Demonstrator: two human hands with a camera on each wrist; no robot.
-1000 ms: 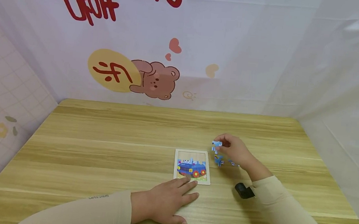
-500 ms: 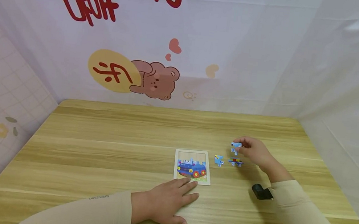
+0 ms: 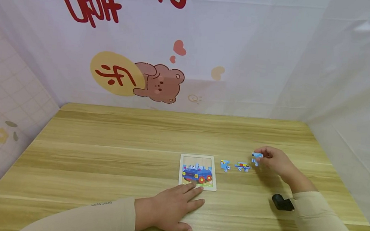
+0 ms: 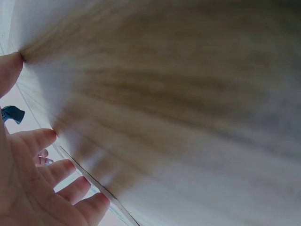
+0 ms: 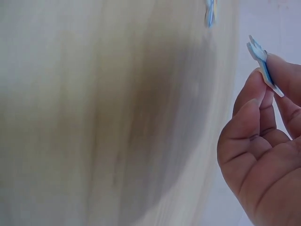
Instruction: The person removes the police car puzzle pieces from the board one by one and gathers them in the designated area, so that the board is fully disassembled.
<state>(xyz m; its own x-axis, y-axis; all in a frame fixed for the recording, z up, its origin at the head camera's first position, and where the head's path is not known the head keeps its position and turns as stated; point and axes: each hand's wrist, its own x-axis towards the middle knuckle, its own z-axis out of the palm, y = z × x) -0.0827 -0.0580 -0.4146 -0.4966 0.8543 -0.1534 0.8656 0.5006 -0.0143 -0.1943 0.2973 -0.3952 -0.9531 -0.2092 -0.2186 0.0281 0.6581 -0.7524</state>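
My right hand (image 3: 277, 162) pinches a light-blue puzzle piece (image 3: 255, 158) between thumb and fingers, right of the other pieces. The right wrist view shows that puzzle piece (image 5: 263, 66) edge-on, lifted off the table. With fingers spread, my left hand (image 3: 173, 207) lies on the table, fingertips at the near edge of a white-framed puzzle board (image 3: 215, 175). Assembled pieces in the board's lower part make a blue car (image 3: 195, 174); its upper part shows bare backing. Two loose pieces lie right of the board: a light-blue piece (image 3: 225, 165) and a multicoloured piece (image 3: 242, 166).
The wood-grain table (image 3: 107, 141) meets a white printed cloth (image 3: 246, 43) at the back, with more cloth at both sides. A black wrist mount (image 3: 282, 203) sticks out from the right sleeve, above the table.
My right hand has moved right, away from the board, carrying the pinched puzzle piece past the two loose ones, which now show fully. The left hand has stayed still.
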